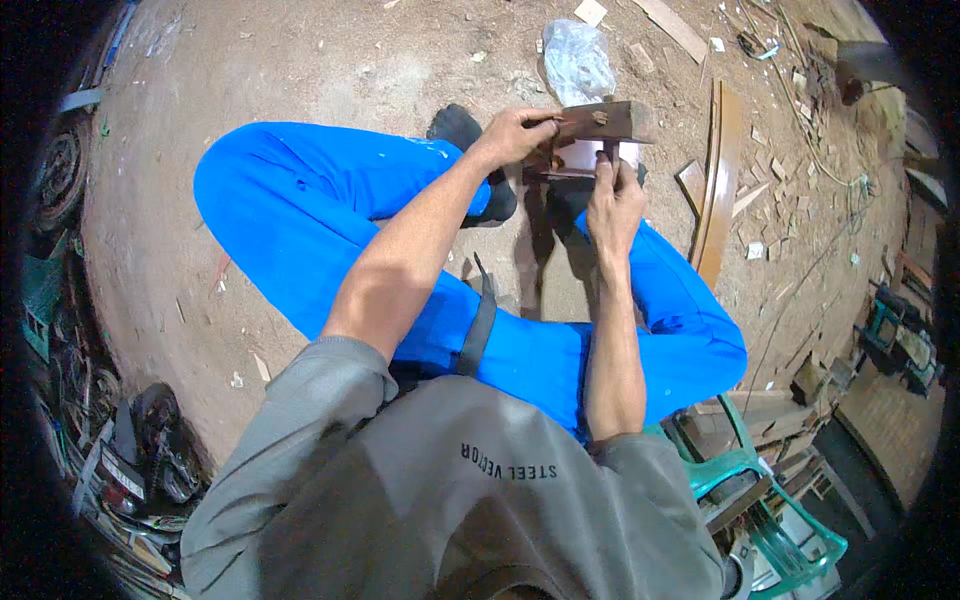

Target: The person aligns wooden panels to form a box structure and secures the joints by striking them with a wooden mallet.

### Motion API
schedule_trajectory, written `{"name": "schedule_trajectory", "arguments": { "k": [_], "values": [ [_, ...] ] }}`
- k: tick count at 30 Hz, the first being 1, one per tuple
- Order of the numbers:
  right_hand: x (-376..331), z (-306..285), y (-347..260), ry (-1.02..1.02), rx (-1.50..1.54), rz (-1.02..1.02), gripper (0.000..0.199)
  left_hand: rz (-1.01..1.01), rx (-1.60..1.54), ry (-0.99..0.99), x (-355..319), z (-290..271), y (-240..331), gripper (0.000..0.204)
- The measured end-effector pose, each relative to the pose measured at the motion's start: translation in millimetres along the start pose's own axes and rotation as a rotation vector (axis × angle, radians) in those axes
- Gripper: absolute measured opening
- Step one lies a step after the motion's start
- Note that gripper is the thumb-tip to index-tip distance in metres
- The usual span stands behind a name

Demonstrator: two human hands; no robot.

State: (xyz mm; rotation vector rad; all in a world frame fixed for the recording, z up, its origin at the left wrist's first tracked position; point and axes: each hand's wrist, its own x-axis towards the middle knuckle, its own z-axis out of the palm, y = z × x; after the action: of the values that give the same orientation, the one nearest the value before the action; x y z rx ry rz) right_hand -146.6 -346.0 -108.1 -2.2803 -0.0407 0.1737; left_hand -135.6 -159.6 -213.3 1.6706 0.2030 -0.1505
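A small dark brown wooden frame-like piece [605, 122] is held up in front of my feet, with a pale gap showing in its middle. My left hand [520, 135] is closed on its left end, thumb and fingers pinched at the edge. From the near side my right hand [613, 205] grips the same piece, fingers wrapped around a narrow dark part of it. What lies under the fingertips is hidden. Just beyond the wooden piece a clear crumpled plastic bag [580, 65] lies on the ground.
On the dirt floor to the right lies a long curved brown board [718, 185], among scattered wood scraps [785, 190]. A green plastic chair [765, 510] stands at the lower right. Motorcycles [155, 440] line the left side. My blue-trousered legs [290, 200] are bent outward around the work.
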Motion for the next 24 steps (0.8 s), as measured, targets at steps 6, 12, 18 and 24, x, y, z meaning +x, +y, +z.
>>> {"name": "schedule_trajectory", "arguments": {
  "k": [6, 12, 18, 24],
  "values": [
    [-2, -1, 7, 0.193, 0.254, -0.055, 0.030, 0.122, -0.040, 0.025, -1, 3, 16, 0.032],
    [-5, -5, 23, 0.082, 0.083, 0.095, 0.033, 0.024, -0.007, -0.046, 1, 3, 26, 0.024],
    [-4, -3, 12, 0.073, 0.142, 0.031, 0.032, 0.025, -0.018, -0.011, 2, 4, 18, 0.025],
    [-3, -1, -8, 0.123, 0.158, -0.093, 0.026, 0.139, 0.244, 0.148, -1, 8, 18, 0.025]
  ]
}}
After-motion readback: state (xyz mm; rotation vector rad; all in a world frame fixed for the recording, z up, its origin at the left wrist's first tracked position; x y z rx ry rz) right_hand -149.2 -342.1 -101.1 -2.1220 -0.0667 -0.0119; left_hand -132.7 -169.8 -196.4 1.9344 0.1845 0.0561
